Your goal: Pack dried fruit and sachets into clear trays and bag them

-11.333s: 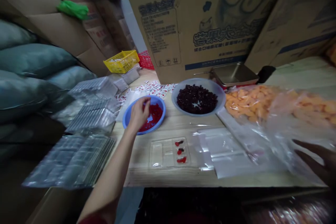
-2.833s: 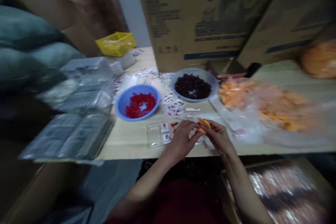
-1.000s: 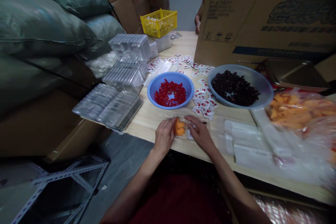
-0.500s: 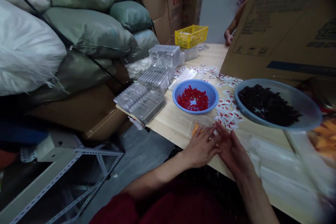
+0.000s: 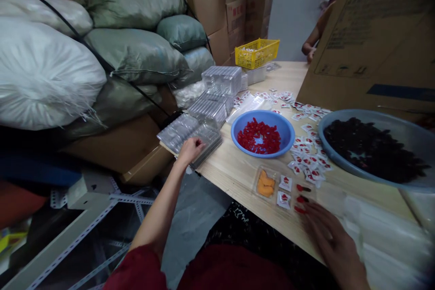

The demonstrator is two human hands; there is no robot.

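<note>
Clear compartment tray (image 5: 277, 176): located on the wooden table (image 5: 226, 167), at 5 o'clock from the blue bowl (image 5: 288, 129), clock centre for all positions below. Lying flat, near the table edge. Loaded, from 9 o'clock end to 3 o'clock end, with orange pieces (image 5: 265, 184) in 1 large compartment, 2 printed sachets (image 5: 285, 183) in the middle, set 1 beyond the other, and small red pieces (image 5: 300, 210) in a column of 3, with dark pieces (image 5: 307, 189) against the far 2.

Right hand (image 5: 336, 238): positioned between 4 and 5 o'clock, at the red-piece end of the tray. Fingers extended, close together, slightly blurred. Contact with tray: cannot tell.

Left hand (image 5: 190, 149): positioned near 9 o'clock, over the stack of flat clear packaging (image 5: 176, 132). Fingers curled, tips gathered toward the thumb. Pinched item: cannot tell.

Blue bowl: filled with more red pieces (image 5: 248, 139), bare at the centre.

Loose sachets (image 5: 315, 173): scattered from 1 to 4 o'clock.

Larger bowl (image 5: 408, 131): set at 3 o'clock, filled with dark pieces.

Yellow basket (image 5: 246, 60): placed at 12 o'clock.

Large carton (image 5: 360, 45): standing at 2 o'clock.

Co-worker's hand (image 5: 311, 55): visible near 1 o'clock, beside the carton.

Sacks (image 5: 136, 54): piled at 10 o'clock.
</note>
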